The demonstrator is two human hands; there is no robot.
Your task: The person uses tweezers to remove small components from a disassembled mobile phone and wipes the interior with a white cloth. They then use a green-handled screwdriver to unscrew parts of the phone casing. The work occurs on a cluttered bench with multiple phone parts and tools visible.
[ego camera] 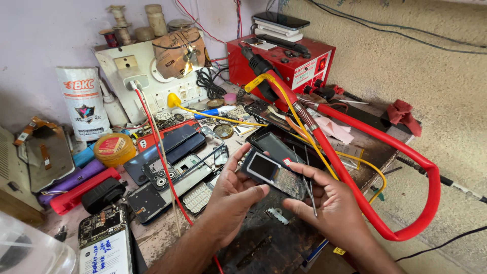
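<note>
Both my hands hold a small keypad phone (274, 173) above a cluttered workbench (264, 243), its dark screen and key area facing up. My left hand (231, 195) grips its left end, thumb on the lower edge and fingers curled behind the top. My right hand (329, 203) supports the right end with its fingertips and also pinches thin metal tweezers (310, 195) that point down beside the phone.
A thick red hose (378, 147) loops from a red power station (284, 58) past my right hand. Opened phones and back covers (167, 162) lie to the left, with a yellow tin (114, 148), a white switchboard (147, 76) and thin red and yellow wires.
</note>
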